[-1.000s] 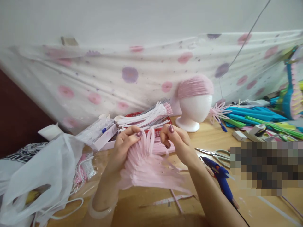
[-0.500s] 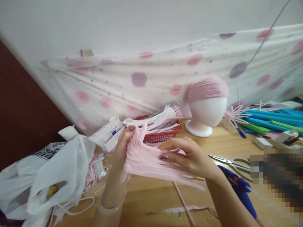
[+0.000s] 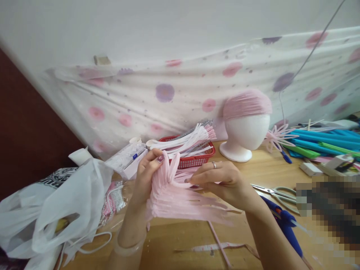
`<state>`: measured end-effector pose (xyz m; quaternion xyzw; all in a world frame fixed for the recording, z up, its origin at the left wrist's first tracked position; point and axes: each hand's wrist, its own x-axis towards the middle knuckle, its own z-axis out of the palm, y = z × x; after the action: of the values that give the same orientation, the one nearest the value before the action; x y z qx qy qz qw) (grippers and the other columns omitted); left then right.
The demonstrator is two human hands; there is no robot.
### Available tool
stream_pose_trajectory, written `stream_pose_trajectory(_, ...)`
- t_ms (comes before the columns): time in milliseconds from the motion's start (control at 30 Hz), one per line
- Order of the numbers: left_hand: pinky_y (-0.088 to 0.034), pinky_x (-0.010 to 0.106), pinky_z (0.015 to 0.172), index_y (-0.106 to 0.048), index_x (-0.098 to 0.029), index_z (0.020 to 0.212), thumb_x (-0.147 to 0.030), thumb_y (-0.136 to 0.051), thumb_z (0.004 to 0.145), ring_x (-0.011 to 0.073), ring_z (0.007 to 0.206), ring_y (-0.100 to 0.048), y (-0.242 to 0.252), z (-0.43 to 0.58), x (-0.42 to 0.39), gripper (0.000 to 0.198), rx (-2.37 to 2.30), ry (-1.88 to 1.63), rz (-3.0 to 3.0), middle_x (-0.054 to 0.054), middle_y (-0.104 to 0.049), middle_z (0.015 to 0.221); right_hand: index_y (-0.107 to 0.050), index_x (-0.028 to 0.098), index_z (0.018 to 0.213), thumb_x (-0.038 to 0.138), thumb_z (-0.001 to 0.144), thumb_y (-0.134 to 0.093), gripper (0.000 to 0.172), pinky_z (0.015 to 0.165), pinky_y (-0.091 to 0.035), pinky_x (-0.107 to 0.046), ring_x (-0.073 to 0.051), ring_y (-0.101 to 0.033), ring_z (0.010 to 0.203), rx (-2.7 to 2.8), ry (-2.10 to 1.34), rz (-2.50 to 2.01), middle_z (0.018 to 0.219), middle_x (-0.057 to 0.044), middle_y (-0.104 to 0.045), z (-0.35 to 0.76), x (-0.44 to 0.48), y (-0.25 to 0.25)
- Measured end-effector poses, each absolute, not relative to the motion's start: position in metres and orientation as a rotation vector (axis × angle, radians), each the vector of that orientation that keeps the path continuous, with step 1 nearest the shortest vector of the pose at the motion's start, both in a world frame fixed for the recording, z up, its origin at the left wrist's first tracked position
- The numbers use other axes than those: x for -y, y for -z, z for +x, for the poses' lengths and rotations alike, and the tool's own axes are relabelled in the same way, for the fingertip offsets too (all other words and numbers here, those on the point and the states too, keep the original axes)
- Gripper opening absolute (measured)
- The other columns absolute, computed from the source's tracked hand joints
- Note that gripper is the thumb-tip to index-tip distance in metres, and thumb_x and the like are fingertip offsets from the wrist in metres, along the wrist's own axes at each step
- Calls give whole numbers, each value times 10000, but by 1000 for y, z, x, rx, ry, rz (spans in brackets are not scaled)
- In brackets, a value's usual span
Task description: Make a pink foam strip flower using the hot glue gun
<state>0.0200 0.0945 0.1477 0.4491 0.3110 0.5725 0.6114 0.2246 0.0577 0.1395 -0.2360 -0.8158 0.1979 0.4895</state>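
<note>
My left hand [image 3: 147,178] is closed on the looped end of a fan of pale pink pipe cleaners [image 3: 180,198], thumb on top near the folds. My right hand [image 3: 219,180], with a ring on one finger, lies across the strands with its fingers pinched on them just right of the folds. The loose ends trail right and down over the wooden table [image 3: 180,240]. A single pink strand [image 3: 218,243] lies on the table below.
A red basket [image 3: 194,159] of white and pink pipe cleaners stands behind the hands. A white foam head [image 3: 244,135] with a pink cap, scissors [image 3: 277,191], a blue glue gun [image 3: 287,228], blue and green rolls [image 3: 317,140], a clear box [image 3: 126,159] and white plastic bags [image 3: 53,210] surround them.
My right hand went from pinching one strand upright to lying across the fan, then closed in toward the folds. The view shifted slightly left.
</note>
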Motion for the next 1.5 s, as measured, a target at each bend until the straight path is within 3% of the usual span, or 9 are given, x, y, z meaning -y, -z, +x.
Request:
stream_pose_trajectory(167,-393,196,515,-657,-201,746,-292,-692,731,101,536,-500,-148,13,-91,99,-659,-1294,1206,-30,-576,623,-791,208,963,94,904,-637,200,613,-549,-231,-149,-724,738,1967,-435,-619,858,-60,-779,231,-61,-139)
stream_pose_trajectory(333,-289,216,438,-714,-203,828,-442,-748,721,102,465,-428,-145,7,-92,263,-715,-1294,1334,-27,-561,567,-789,192,914,92,875,-674,158,627,-552,-218,-146,-721,728,1977,-552,-655,818,-44,-781,233,-62,-138)
stream_pose_trajectory(433,-309,222,477,-733,-192,827,-511,-706,792,107,521,-450,-143,5,-93,322,-748,-1269,1475,-7,-604,645,-791,186,899,81,856,-690,152,652,-560,-210,-142,-724,730,1982,-621,-679,811,-41,-783,233,-62,-138)
stream_pose_trajectory(667,-401,197,689,-743,-203,809,-301,-635,885,123,744,-563,-150,5,-90,165,-580,-1123,1576,0,-677,801,-802,200,949,177,903,-683,130,600,-539,-198,-126,-696,669,2036,-740,-611,759,-38,-761,234,-66,-136)
stream_pose_trajectory(900,-279,209,502,-664,-178,787,-462,-645,872,89,539,-392,-148,6,-88,298,-524,-1036,1463,-34,-506,634,-805,169,940,303,925,-668,192,594,-528,-212,-135,-688,673,2078,-814,-612,753,-74,-750,233,-66,-141)
stream_pose_trajectory(1033,-362,222,555,-684,-163,784,-593,-635,836,119,606,-493,-150,8,-89,436,-463,-1009,1518,20,-596,705,-806,174,933,342,927,-660,223,603,-525,-241,-152,-685,692,2067,-839,-609,773,-86,-752,233,-64,-141)
stream_pose_trajectory(1133,-409,237,612,-695,-159,753,-562,-634,851,146,675,-547,-151,9,-88,419,-435,-989,1559,46,-626,735,-804,170,908,312,916,-674,193,581,-506,-234,-142,-662,660,2064,-872,-636,737,-74,-735,233,-63,-140)
stream_pose_trajectory(1333,-165,222,448,-593,-174,697,-443,-675,844,67,491,-285,-150,10,-85,317,-481,-1023,1506,-55,-408,587,-780,145,856,336,883,-702,209,594,-525,-261,-171,-668,683,1996,-974,-762,747,-86,-725,234,-60,-139)
stream_pose_trajectory(1500,-226,204,474,-577,-180,711,-361,-665,861,65,514,-331,-147,13,-86,252,-508,-1154,1452,-53,-440,607,-728,160,848,339,856,-733,179,484,-434,-194,-100,-566,549,1857,-1079,-829,686,-30,-678,230,-53,-139)
